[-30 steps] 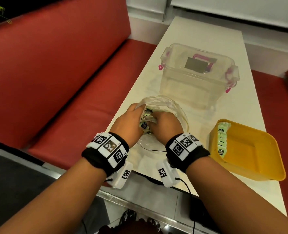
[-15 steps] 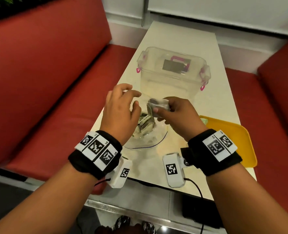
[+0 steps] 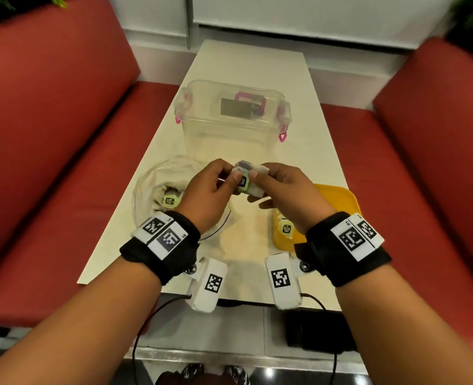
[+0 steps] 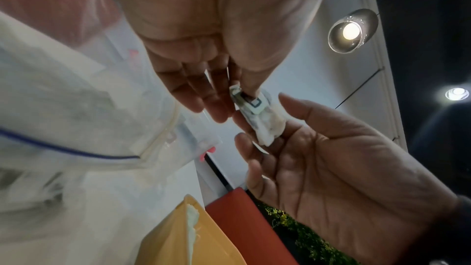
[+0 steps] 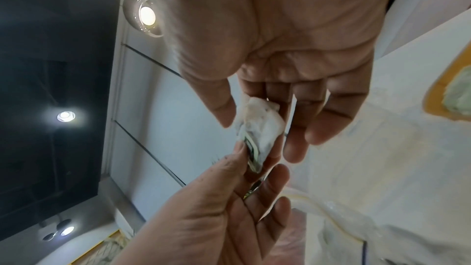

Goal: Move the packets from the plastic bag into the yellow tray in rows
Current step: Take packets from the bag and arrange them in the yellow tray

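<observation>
Both hands hold a small bunch of white packets up above the table, between the plastic bag and the yellow tray. My left hand pinches the green-labelled end of the packets between thumb and fingers. My right hand pinches the other end of the packets. The clear plastic bag lies open on the left with a packet inside. The yellow tray sits on the right, half hidden by my right wrist, with a packet in its near left corner.
A clear lidded storage box with pink clips stands behind the hands on the white table. Red bench seats run along both sides. A black device lies below the table's near edge.
Both hands came out of the bag; the right lifted packets, then the left let go of the bag and took hold of the packets too. The view swung right.
</observation>
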Demonstrator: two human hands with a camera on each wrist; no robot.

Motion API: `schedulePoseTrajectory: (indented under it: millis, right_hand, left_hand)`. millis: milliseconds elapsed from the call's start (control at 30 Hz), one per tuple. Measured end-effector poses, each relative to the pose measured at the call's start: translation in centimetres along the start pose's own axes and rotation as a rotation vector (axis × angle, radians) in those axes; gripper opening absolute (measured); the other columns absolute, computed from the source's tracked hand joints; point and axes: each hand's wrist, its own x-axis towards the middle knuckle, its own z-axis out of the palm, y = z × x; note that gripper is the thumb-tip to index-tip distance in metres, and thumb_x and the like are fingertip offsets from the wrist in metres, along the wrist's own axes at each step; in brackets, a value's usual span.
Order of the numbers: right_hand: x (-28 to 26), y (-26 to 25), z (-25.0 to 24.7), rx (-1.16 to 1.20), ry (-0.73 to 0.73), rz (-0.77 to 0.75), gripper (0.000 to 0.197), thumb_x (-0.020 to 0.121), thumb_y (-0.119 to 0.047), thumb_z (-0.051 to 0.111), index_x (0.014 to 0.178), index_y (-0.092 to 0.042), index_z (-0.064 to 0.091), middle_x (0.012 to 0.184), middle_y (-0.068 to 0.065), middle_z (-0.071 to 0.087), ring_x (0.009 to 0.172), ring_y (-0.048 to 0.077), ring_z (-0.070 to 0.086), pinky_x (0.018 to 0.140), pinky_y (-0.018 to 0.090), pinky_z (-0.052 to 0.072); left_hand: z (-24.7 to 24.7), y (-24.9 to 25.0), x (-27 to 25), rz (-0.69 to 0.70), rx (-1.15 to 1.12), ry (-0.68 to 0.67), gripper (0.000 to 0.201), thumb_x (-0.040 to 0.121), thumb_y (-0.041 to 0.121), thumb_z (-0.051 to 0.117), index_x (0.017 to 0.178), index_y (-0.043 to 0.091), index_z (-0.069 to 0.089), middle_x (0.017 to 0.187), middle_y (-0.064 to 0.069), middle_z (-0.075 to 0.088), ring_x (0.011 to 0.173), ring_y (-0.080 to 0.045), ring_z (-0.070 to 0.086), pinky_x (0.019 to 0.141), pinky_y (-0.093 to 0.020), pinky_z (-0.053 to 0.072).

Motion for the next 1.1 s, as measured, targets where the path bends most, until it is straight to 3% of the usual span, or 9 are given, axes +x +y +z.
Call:
schedulePoseTrajectory:
  millis: [133,300,433,533,633,767,933,1033,1100]
  right_hand:
    - [-0.3,0.7,-1.2,0.076,0.083,0.072,0.030,0.099,-0.033,0.048,0.097,-0.010,0.067,0.088,0.014,0.070,0.073,0.017,0.065,0.068,0.031,0.050]
    - [-0.4,2.0,-2.2,0.032,0.117,0.050,0.030,0.099,-0.025,0.049,0.107,-0.002,0.067,0.093,0.017,0.070,0.070,0.013,0.064,0.062,0.023,0.053]
    - [-0.7,2.8,-2.5,0.068,0.125,0.013,0.025,0.098,-0.019,0.053,0.106,-0.001,0.068,0.091,0.020,0.070,0.071,0.019,0.066,0.066,0.028,0.056]
    - [-0.9,3.1,-2.6,0.102,0.135,0.020,0.023,0.099,-0.016,0.051,0.103,0.000,0.067,0.084,0.017,0.068,0.069,0.020,0.067,0.065,0.028,0.055]
    - [-1.2,3.2,-2.7,0.158,0.145,0.017,0.020,0.099,-0.016,0.050,0.100,-0.001,0.065,0.082,0.013,0.066,0.068,0.019,0.068,0.063,0.026,0.055]
    - [-1.3,3.2,-2.7,0.262,0.168,0.034,0.017,0.098,-0.015,0.052,0.104,0.000,0.059,0.083,0.013,0.066,0.067,0.020,0.067,0.060,0.023,0.055]
    - [-0.9,3.3,-2.1,0.138,0.131,-0.009,0.014,0.096,-0.004,0.051,0.106,-0.004,0.061,0.087,0.009,0.068,0.070,0.015,0.066,0.063,0.021,0.054]
    - [-0.7,3.2,-1.9,0.054,0.157,-0.041,0.018,0.092,-0.003,0.056,0.106,-0.006,0.067,0.087,0.009,0.070,0.071,0.014,0.067,0.067,0.024,0.055]
    - [-0.7,3.0,-1.7,-0.017,0.198,-0.066,0.018,0.091,-0.006,0.059,0.102,-0.014,0.071,0.087,0.005,0.072,0.074,0.016,0.067,0.071,0.029,0.056]
  left_hand:
    - [1.4,0.9,0.4,0.004,-0.027,-0.036,0.009,0.098,0.023,0.053,0.090,0.026,0.053,0.085,0.004,0.064,0.075,-0.012,0.065,0.072,-0.036,0.054]
    - [2.4,1.3,0.9,0.023,-0.013,-0.010,0.004,0.095,0.018,0.059,0.097,0.021,0.060,0.084,0.004,0.066,0.074,-0.014,0.066,0.071,-0.036,0.056]
    - [2.6,1.3,0.9,0.014,-0.063,0.005,0.006,0.092,0.016,0.064,0.098,0.019,0.065,0.085,0.001,0.068,0.072,-0.012,0.067,0.068,-0.027,0.054]
    - [2.3,1.1,0.8,-0.004,-0.093,0.027,0.012,0.093,0.011,0.061,0.100,0.021,0.060,0.086,-0.003,0.066,0.073,-0.017,0.065,0.067,-0.030,0.054]
    - [1.6,0.9,0.7,0.002,-0.009,0.040,0.023,0.097,0.007,0.046,0.091,0.028,0.053,0.089,0.001,0.059,0.073,-0.013,0.060,0.066,-0.031,0.052]
    - [1.2,0.6,0.5,-0.056,0.101,0.009,0.038,0.092,-0.003,0.037,0.076,0.022,0.061,0.101,-0.010,0.060,0.074,-0.012,0.059,0.065,-0.024,0.048]
    - [1.6,1.1,0.0,-0.099,0.105,-0.004,0.034,0.093,0.006,0.041,0.073,0.018,0.066,0.098,-0.008,0.065,0.083,-0.022,0.063,0.072,-0.033,0.050]
    - [1.7,1.5,-0.1,-0.162,0.043,-0.007,0.036,0.097,0.019,0.043,0.075,0.011,0.070,0.087,-0.001,0.070,0.078,-0.015,0.064,0.071,-0.031,0.049]
    - [1.8,1.9,-0.3,-0.202,0.026,-0.015,0.049,0.101,0.036,0.039,0.074,0.010,0.070,0.078,-0.001,0.073,0.073,-0.009,0.065,0.070,-0.028,0.047]
